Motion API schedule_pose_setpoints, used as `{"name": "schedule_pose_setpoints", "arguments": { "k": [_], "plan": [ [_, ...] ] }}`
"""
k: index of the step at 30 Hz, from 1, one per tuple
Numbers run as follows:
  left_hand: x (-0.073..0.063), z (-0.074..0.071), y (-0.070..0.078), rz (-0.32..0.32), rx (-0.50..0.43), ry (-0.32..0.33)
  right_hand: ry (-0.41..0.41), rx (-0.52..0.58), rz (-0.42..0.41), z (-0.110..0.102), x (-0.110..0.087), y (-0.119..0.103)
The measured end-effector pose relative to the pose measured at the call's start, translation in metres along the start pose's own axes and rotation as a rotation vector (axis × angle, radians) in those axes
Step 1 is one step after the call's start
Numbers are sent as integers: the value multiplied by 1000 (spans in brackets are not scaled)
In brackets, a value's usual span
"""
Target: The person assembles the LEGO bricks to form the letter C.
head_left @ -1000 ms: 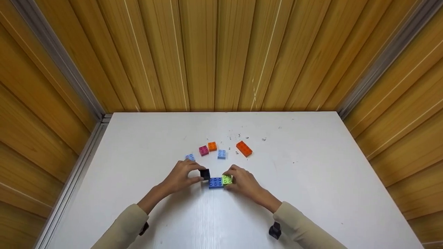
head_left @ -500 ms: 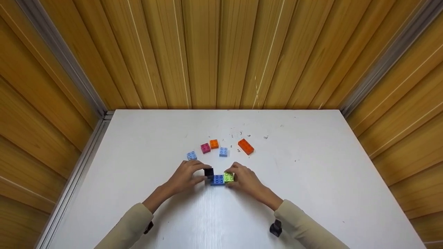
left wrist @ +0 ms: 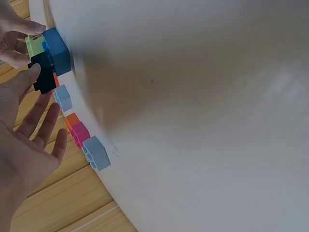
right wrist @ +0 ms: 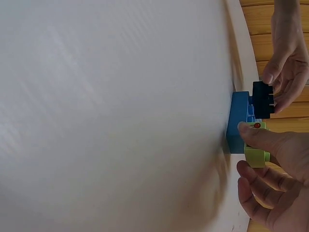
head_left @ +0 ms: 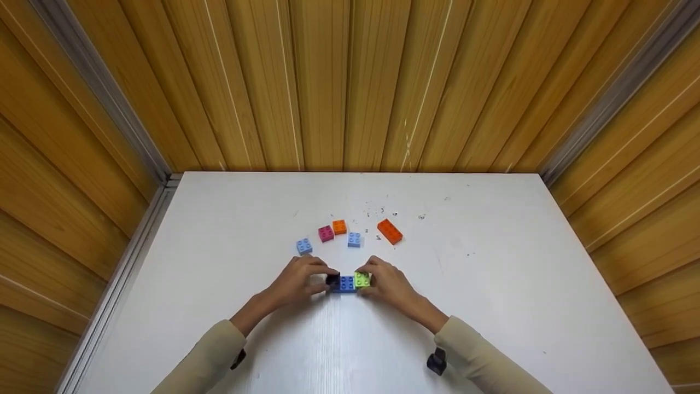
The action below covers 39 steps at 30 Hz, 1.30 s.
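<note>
A dark blue brick (head_left: 347, 284) lies on the white table, with a lime green brick (head_left: 362, 279) on its right end. My right hand (head_left: 389, 284) pinches the green brick between thumb and fingers. Over the blue brick's left end is a small black brick (right wrist: 262, 99), pinched by my left hand (head_left: 295, 282). In the right wrist view the black brick stands a bit higher off the blue one than the green brick does, and blue studs show beneath it. From the head view, the left fingers partly cover the black brick.
Beyond the hands lie a light blue brick (head_left: 304, 246), a magenta brick (head_left: 326, 233), an orange brick (head_left: 339, 227), a second light blue brick (head_left: 354, 239) and a longer red-orange brick (head_left: 390, 231). Wood-look panels (head_left: 322, 82) wall the white table (head_left: 492, 262) in.
My left hand has moved right, bringing the black brick from beside the blue brick to over its left end. The right hand keeps its hold on the green brick.
</note>
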<state>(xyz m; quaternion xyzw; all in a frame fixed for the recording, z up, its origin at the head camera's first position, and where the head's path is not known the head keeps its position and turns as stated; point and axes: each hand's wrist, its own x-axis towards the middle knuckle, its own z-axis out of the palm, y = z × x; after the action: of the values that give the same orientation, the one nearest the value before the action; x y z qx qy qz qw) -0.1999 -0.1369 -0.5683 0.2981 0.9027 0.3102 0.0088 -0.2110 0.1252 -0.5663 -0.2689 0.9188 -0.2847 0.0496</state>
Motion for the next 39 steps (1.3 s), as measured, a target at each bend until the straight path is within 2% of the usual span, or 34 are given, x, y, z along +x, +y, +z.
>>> {"name": "schedule_pose_setpoints", "arguments": {
  "k": [5,15,20,27,33,39],
  "plan": [
    [1,2,-3,-4,-13,8,-11,13,21,0,1,0],
    [1,4,-6,11,19,13,-17,23,15,1,2,2],
    [4,0,-7,-7,14,-20,-17,24,5,3,3,3],
    [11,-5,-3,-12,70,-71,-22,49,29,2,4,3],
    [11,-5,-4,-31,59,-108,-19,62,18,3,2,3],
    [12,-13,-7,22,23,-137,0,40,-4,5,4,4]
  ]
}}
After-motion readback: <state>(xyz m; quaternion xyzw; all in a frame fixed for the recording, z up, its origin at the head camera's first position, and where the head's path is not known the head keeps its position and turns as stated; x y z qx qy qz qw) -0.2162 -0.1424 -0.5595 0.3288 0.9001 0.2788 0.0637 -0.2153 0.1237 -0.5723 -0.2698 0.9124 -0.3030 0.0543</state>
